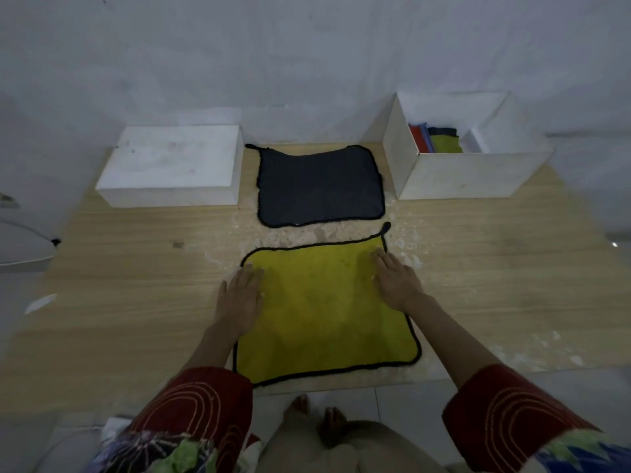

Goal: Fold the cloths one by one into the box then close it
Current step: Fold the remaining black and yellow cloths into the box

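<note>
Left hand (240,295) and right hand (396,285) lie open-palmed on the flat black-edged yellow cloth (321,312); white box (461,175) holds some folded, 2 remain

Front wall of the box (461,175) hides most of the folded cloths (440,139) inside: only red, blue, dark and yellow-green top edges show, so the count is unclear and anything lower is out of sight. The left hand (240,298) covers part of the yellow cloth (324,308) left border and the right hand (397,285) part of its right border, so the trim under both palms is unseen. Both sleeves (505,411) run off the bottom edge, and the white object with a cable (20,233) is cut by the left edge, too blurred to identify.
</note>
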